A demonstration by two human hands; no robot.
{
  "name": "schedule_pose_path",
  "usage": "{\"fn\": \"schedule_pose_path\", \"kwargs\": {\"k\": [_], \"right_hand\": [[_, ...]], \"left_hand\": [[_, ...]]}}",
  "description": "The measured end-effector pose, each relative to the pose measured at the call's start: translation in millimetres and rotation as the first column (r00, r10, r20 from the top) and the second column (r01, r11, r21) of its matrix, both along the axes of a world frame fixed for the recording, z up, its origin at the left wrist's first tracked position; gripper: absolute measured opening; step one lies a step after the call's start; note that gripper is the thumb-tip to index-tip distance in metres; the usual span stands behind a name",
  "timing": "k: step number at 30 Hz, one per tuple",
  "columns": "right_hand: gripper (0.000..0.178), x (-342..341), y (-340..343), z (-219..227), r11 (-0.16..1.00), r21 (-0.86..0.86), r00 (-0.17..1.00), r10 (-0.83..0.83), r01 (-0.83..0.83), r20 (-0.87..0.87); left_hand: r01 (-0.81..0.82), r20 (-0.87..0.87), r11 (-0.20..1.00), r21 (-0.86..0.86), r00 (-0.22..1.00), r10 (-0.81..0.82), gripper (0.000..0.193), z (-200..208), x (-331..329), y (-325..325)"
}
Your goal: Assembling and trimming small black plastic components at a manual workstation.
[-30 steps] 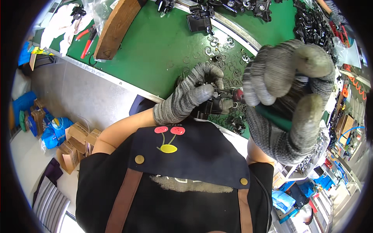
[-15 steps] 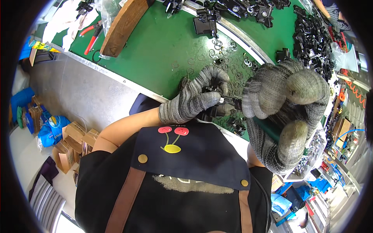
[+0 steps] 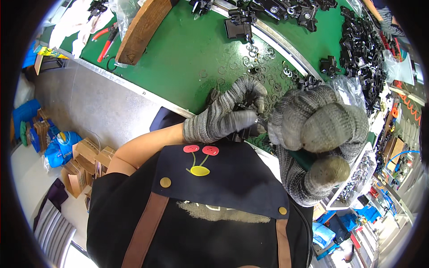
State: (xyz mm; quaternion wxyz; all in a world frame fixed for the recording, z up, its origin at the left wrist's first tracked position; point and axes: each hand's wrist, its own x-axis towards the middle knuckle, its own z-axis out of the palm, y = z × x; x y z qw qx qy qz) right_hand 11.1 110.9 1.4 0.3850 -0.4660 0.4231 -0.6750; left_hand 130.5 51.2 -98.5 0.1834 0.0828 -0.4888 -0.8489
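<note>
Closest to me is the person's dark apron bib [image 3: 223, 183], with two pink cherries and a yellow leaf on it and brown straps below. Just beyond, the left hand [image 3: 225, 114], in a grey knitted glove, pinches a black part [image 3: 242, 107] between thumb and forefinger. The part sits over the near edge of the green worktop [image 3: 178, 58], mostly covered by the glove.

Beside it, the gloved right hand [image 3: 319, 136] has its fingers curled inward, the thumb lying below them; I cannot tell what, if anything, they grip. A white bin [image 3: 330, 207] of small metal pieces stands just past that hand, and a clear plastic bag [image 3: 349, 91] lies beyond its knuckles.

Past the hands, small dark rings [image 3: 275, 82] are scattered over the green surface, up to a pale metal rail [image 3: 286, 49]. Black assemblies [image 3: 239, 29] lie along the rail, and a big heap of black parts [image 3: 359, 58] spreads to the right. Over on the left rest a curved wooden block [image 3: 143, 33] and red-handled pliers [image 3: 106, 47]. At the far right, a co-worker's gloved hand [image 3: 391, 29] shows.
</note>
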Motion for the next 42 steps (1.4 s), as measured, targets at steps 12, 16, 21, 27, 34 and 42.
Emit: {"fn": "schedule_pose_path", "kwargs": {"k": [12, 16, 21, 27, 34, 42], "right_hand": [[0.055, -2, 0, -13, 1.0, 0.008, 0.999, 0.025, -0.025, -0.041], [0.056, -3, 5, 2, 1.0, -0.02, 0.996, 0.007, -0.009, -0.084], [0.04, -45, 20, -8, 0.891, -0.118, 0.661, -0.408, 0.438, -0.63], [0.026, -71, 1, -108, 0.827, 0.219, 0.235, 0.109, 0.517, -0.966], [0.028, -48, 19, -6, 0.976, 0.118, 0.393, 0.037, 0.183, -0.919], [0.042, -32, 6, 13, 0.915, 0.401, 0.097, 0.395, 0.054, -0.914]], "left_hand": [[-0.098, 0.106, 0.972, -0.214, 0.987, 0.123, 0.054, 2, 5, 0], [-0.141, 0.042, 0.974, -0.179, 0.988, 0.151, 0.048, 8, 6, 0], [0.038, -0.09, 0.991, 0.125, 0.996, -0.026, 0.037, -16, 4, -7], [0.013, -0.022, 0.973, 0.228, 1.0, -0.009, 0.054, -10, 1, -5], [-0.062, 0.042, 0.989, 0.135, 0.997, 0.057, 0.046, -13, 5, -9], [0.156, 0.173, 0.988, 0.003, 0.973, -0.154, 0.059, -2, 8, -14]]}}
